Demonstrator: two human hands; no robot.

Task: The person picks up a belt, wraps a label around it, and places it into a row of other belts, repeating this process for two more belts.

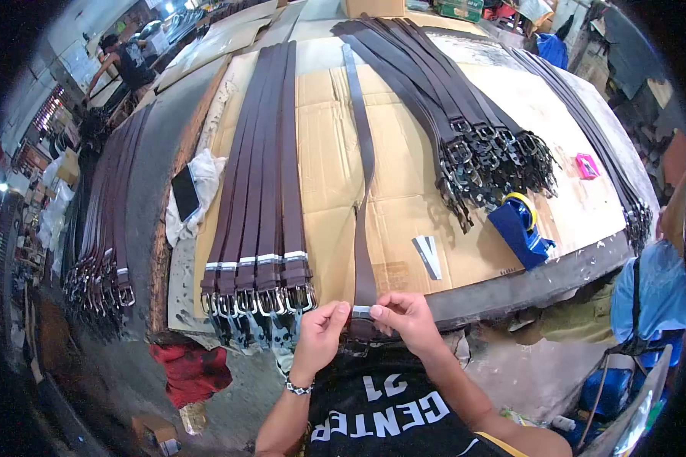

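Note:
A single dark brown belt [365, 228] runs down the middle of the cardboard toward me, its near end at the table's front edge. Across that end lies a small pale label strip [362, 311], pinched between my two hands. My left hand [322, 339] grips its left side with thumb and finger, a bracelet on the wrist. On the other side, the fingers of my right hand [405, 318] press the strip's right end. Left of them lies a row of belts [255, 190] with silver buckles and white bands. Loose label strips [427, 257] lie to the right.
A blue tape dispenser [520, 232] with yellow tape stands at right, near a pink item [586, 166]. More belts [465, 99] lie behind it. A phone [184, 192] rests on white cloth at left. Another person [126, 65] works in the far left background.

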